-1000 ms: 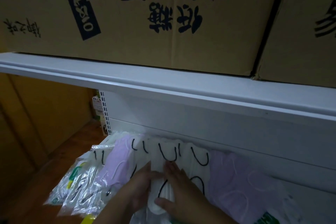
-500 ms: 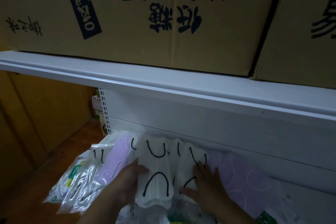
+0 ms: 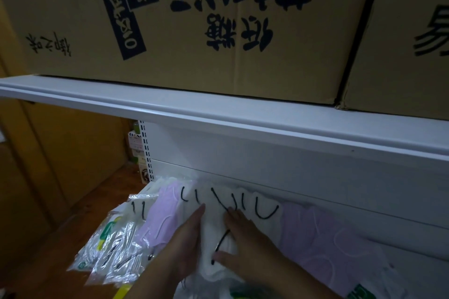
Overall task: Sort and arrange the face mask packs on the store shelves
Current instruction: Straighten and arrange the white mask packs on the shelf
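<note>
Your left hand (image 3: pixel 184 247) and right hand (image 3: pixel 245 243) are both low centre in the frame, pressed against one white face mask pack (image 3: pixel 216 240) with black ear loops. The left hand lies flat along the pack's left edge, fingers together and extended. The right hand lies on the pack's right side, fingers spread on top, thumb hooked across the lower front. So the pack is squeezed between both hands, not pinched by either one alone.

That pack stands in the middle of a row on the lower shelf (image 3: pixel 413 260), leaning toward the white back panel (image 3: pixel 291 167). More white packs (image 3: pixel 264 206) with black loops sit just right of it, touching. A lilac pack (image 3: pixel 165 211) is directly left of your left hand; a wider group of lilac packs (image 3: pixel 323 243) fills the lower right.

At lower left, clear-wrapped packs (image 3: pixel 114 250) with green and yellow print fan out over the shelf's left end, tilted and overlapping.

The upper shelf (image 3: pixel 218 114) crosses the frame mid-height. Two cardboard boxes sit on it: a large one (image 3: pixel 194 19) across upper left and centre, and a second (image 3: pixel 408 43) at upper right, touching it. Their dark print reads upside down.
</note>
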The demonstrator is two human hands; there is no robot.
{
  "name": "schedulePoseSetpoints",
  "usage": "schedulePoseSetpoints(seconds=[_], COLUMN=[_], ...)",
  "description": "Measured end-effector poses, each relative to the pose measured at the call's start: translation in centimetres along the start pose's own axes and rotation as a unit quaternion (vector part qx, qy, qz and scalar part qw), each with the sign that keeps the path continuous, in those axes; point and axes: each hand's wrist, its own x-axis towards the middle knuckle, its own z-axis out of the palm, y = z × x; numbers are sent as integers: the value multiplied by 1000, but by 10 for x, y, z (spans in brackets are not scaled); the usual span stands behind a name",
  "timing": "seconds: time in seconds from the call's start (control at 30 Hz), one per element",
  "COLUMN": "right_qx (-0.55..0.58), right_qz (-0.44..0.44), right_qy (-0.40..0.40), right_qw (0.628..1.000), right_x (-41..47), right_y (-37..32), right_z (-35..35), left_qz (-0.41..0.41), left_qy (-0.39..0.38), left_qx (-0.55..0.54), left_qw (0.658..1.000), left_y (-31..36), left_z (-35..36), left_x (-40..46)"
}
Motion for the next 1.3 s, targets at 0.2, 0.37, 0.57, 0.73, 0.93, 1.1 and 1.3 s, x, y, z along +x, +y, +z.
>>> schedulePoseSetpoints(seconds=[0.2,0.37,0.57,0.73,0.93,1.1,1.3], right_qx=[24,-43,-95,14,104,-10,30], right_qz=[1,145,156,155,82,-26,-11], right_qy=[10,24,-29,77,164,1,42], right_qw=[1000,988,983,985,977,1000,999], right_x=[1,0,-1,-1,5,10,13], right_y=[-4,37,63,59,20,-10,-9], right_z=[8,6,20,10,-17,4,17], left_qz=[42,56,57,49,45,12,79], left_qy=[38,60,56,44,37,23,17], left_qx=[43,63,63,56,35,27,54], left_qw=[997,995,995,996,998,999,995], left_y=[-4,1,2,3,2,4,5], left_z=[-6,-18,-20,-26,-21,-5,-20], left_x=[1,-4,-5,-6,-3,-3,-8])
